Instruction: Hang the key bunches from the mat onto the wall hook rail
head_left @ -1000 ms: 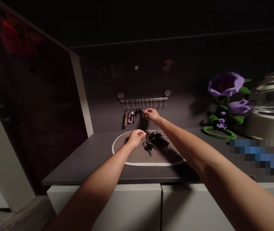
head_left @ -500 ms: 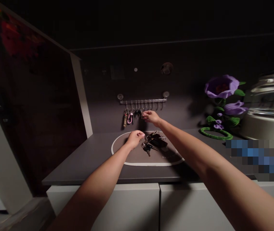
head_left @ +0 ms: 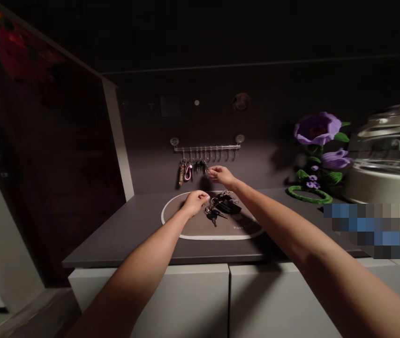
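My right hand [head_left: 221, 174] hovers just below and to the right of the dark keys [head_left: 200, 164] hanging on a wall hook rail [head_left: 207, 147]. Its fingers are apart and hold nothing. A pink carabiner with a key fob [head_left: 187, 172] hangs at the rail's left end. My left hand [head_left: 195, 203] rests curled on an oval mat [head_left: 217, 233], its fingertips against a pile of key bunches [head_left: 222, 206] lying there. What the fingers enclose is hidden.
The mat lies on a dark countertop [head_left: 122, 234] above white cabinet doors [head_left: 185, 295]. Purple fabric flowers [head_left: 317, 129] with a green ring [head_left: 307, 195] stand at the right, beside a large lidded appliance [head_left: 386, 164]. A dark panel [head_left: 45, 164] walls off the left.
My right hand pinched at the keys on the rail before; it has drawn back and down a little with its fingers apart. My left hand has stayed by the pile.
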A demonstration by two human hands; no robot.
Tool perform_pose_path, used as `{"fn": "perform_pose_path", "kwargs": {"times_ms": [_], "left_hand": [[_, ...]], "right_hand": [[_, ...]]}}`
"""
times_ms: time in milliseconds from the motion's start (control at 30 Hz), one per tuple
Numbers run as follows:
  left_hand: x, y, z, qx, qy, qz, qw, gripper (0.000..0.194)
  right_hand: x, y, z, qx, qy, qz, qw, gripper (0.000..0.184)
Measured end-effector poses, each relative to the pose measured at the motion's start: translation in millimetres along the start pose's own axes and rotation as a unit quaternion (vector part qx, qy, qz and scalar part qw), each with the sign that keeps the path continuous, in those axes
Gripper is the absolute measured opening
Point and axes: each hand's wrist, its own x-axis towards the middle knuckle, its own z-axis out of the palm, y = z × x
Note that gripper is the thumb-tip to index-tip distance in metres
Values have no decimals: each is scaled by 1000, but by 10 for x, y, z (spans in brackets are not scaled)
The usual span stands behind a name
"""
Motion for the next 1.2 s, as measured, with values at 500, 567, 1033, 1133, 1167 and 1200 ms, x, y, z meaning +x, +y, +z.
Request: {"fn": "perform_pose_path", "kwargs": {"times_ms": [500, 567, 1033, 1133, 1167, 1200], "left_hand": [[-161, 172, -149, 72, -130, 13, 989, 37], [-178, 206, -166, 89, -154, 11, 984, 37], [-202, 281, -204, 150, -193, -44, 969, 12], [-148, 203, -257, 142, -148, -70, 976, 15], [-124, 169, -278, 138, -129, -78, 979, 15], [-101, 134, -299, 133, -116, -85, 981, 15]], "right_hand": [[-461, 192, -195, 2, 32, -66, 997, 19], [-516, 231, -231, -9, 35, -79, 996, 22], [-592, 434, -371, -92, 62, -126, 986, 24], [-587, 439, -387, -103, 73, -126, 984, 24], [-590, 436, -390, -106, 76, -125, 983, 23], [-592, 434, -393, -109, 79, -124, 983, 23]]}}
